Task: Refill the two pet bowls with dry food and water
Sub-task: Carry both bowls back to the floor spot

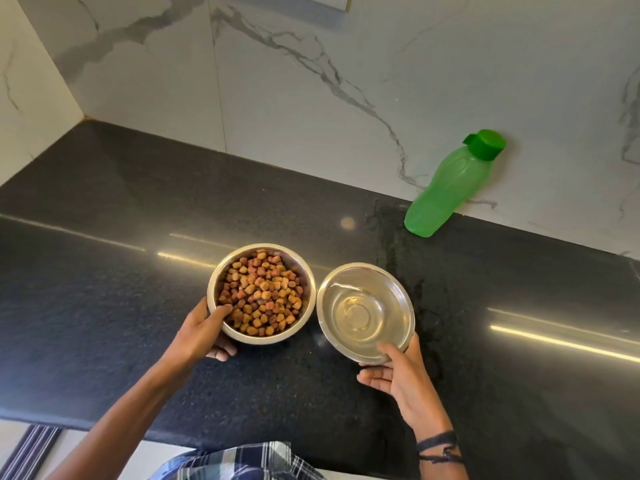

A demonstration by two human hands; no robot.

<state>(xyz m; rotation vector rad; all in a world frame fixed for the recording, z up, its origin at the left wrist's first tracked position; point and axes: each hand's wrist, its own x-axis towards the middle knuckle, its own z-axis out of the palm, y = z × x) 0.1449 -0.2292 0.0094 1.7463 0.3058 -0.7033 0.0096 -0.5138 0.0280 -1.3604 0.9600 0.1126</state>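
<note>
Two steel bowls sit side by side on the black counter [104, 289]. The left bowl [308, 278] is heaped with brown and reddish dry kibble [263, 296]. My left hand [204, 332] grips its near-left rim, thumb over the edge and fingers under. The right bowl [398, 296] holds clear water [356, 313]. My right hand [394, 370] holds its near rim, thumb on top and fingers beneath. A green plastic bottle [450, 187] with its green cap closed stands at the back right, against the wall.
A white marble-pattern wall [311, 81] backs the counter and turns a corner at the far left. Wet patches [391, 230] darken the counter between the water bowl and the bottle. The counter's front edge runs just before my body.
</note>
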